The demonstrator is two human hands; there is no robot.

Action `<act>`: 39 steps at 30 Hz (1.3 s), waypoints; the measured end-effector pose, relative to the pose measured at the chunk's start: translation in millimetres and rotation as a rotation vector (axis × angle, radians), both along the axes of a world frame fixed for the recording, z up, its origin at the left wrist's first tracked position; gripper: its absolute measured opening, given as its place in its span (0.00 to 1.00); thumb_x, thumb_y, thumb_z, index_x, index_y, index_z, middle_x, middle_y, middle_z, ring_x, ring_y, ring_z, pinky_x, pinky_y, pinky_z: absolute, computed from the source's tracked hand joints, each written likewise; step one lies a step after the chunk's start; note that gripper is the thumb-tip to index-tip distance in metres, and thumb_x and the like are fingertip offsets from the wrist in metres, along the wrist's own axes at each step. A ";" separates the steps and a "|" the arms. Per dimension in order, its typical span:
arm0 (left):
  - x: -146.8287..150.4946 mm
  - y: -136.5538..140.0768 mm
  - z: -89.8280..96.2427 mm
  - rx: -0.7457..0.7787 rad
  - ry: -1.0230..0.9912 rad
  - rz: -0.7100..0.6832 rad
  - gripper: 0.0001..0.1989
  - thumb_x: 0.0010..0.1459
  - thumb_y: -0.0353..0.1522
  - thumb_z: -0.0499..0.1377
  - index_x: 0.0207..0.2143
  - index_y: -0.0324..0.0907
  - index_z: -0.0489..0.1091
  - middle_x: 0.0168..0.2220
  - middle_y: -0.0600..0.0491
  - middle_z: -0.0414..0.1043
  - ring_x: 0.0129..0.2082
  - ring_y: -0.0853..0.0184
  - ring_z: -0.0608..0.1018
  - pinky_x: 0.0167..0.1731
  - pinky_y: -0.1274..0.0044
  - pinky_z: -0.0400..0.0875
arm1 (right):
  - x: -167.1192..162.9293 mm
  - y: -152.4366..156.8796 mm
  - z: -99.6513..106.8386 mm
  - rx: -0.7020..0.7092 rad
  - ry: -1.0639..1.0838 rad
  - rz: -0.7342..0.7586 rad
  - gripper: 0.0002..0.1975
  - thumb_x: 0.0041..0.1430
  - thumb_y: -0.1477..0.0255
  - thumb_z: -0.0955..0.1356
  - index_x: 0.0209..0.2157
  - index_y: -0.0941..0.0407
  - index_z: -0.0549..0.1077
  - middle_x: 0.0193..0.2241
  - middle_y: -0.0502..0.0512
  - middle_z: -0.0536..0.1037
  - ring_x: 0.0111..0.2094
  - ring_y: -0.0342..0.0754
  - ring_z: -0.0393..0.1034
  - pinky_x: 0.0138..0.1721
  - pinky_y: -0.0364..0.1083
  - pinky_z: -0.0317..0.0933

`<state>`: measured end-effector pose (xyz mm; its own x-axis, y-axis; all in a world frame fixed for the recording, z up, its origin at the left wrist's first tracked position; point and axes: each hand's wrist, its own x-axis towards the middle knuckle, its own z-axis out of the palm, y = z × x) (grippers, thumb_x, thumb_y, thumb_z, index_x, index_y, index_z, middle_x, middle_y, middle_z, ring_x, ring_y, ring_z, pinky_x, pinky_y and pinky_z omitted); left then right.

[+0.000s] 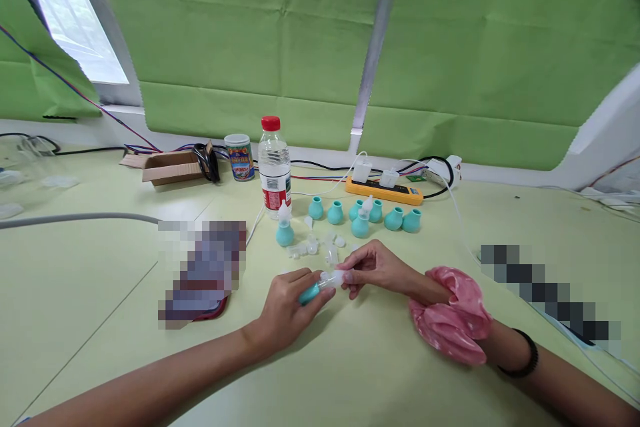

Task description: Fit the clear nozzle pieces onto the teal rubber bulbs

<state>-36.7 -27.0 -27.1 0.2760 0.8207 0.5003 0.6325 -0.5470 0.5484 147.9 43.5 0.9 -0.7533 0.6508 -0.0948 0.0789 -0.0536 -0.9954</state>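
My left hand (pixel 287 300) is closed around a teal squeeze bulb (pixel 309 293) with a clear plastic tube, tilted up to the right. It looks like a small nasal aspirator. At the tube's far end, my right hand (pixel 370 267) pinches a translucent white tip (pixel 340 277) between thumb and fingers. Just beyond my hands lie several loose clear and white plastic pieces (pixel 311 245). Two teal bulbs stand upright with clear nozzles fitted, one on the left (pixel 285 233) and one on the right (pixel 360 225). Several bare teal bulbs (pixel 335 213) form a row behind.
A water bottle (pixel 275 173) with a red cap stands behind the parts, beside a printed can (pixel 240 159). An orange power strip (pixel 385 192) with white plugs lies by the wall. An open cardboard box (pixel 175 170) and a blurred phone (pixel 207 273) are at the left.
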 end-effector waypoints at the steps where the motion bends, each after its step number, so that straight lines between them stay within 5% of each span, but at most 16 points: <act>1: -0.2 -0.2 -0.3 0.016 0.004 -0.010 0.11 0.56 0.34 0.51 0.26 0.37 0.66 0.19 0.55 0.58 0.19 0.74 0.60 0.21 0.81 0.54 | 0.4 -0.1 0.4 -0.002 0.000 0.014 0.11 0.42 0.71 0.71 0.30 0.61 0.75 0.22 0.52 0.74 0.20 0.41 0.69 0.23 0.40 0.66; 8: 0.8 -1.1 1.6 0.059 -0.015 -0.044 0.09 0.55 0.33 0.51 0.29 0.37 0.67 0.21 0.53 0.63 0.20 0.73 0.64 0.22 0.81 0.59 | -2.3 -7.9 7.6 0.069 0.009 -0.026 0.09 0.41 0.71 0.71 0.25 0.62 0.73 0.20 0.51 0.72 0.18 0.39 0.66 0.20 0.39 0.65; 12: 0.9 -3.9 7.5 0.058 -0.072 -0.086 0.10 0.55 0.31 0.51 0.39 0.38 0.64 0.34 0.48 0.67 0.33 0.68 0.69 0.33 0.77 0.65 | -4.1 -20.7 25.5 0.199 -0.042 -0.164 0.11 0.40 0.69 0.71 0.26 0.62 0.73 0.18 0.50 0.71 0.16 0.37 0.62 0.15 0.37 0.60; 16: -4.8 -2.2 13.8 0.180 -0.004 -0.112 0.19 0.54 0.28 0.49 0.50 0.39 0.55 0.48 0.43 0.57 0.48 0.61 0.61 0.45 0.68 0.60 | 10.1 -27.1 58.4 0.506 -0.130 -0.374 0.09 0.43 0.68 0.69 0.21 0.61 0.72 0.17 0.50 0.70 0.15 0.37 0.59 0.13 0.36 0.55; 21: -11.6 8.2 16.0 0.227 0.270 0.058 0.11 0.53 0.28 0.50 0.40 0.40 0.64 0.45 0.45 0.60 0.44 0.59 0.63 0.41 0.67 0.62 | 46.4 -7.1 87.5 0.979 -0.274 -0.759 0.10 0.45 0.68 0.67 0.18 0.59 0.70 0.17 0.50 0.70 0.18 0.40 0.60 0.18 0.39 0.56; 28: -10.0 15.6 6.9 0.037 0.617 0.146 0.10 0.53 0.31 0.48 0.35 0.39 0.67 0.35 0.46 0.65 0.36 0.60 0.66 0.32 0.68 0.64 | 77.9 42.5 70.9 1.052 -0.859 -0.590 0.11 0.49 0.68 0.62 0.19 0.58 0.70 0.17 0.51 0.70 0.20 0.43 0.62 0.24 0.42 0.56; 39: -17.3 25.8 -1.6 0.000 0.325 0.007 0.09 0.55 0.28 0.49 0.35 0.40 0.67 0.30 0.50 0.69 0.32 0.66 0.69 0.32 0.74 0.66 | 83.3 41.8 70.9 1.167 -1.346 -0.654 0.16 0.50 0.61 0.61 0.33 0.57 0.72 0.24 0.55 0.73 0.26 0.49 0.66 0.20 0.42 0.49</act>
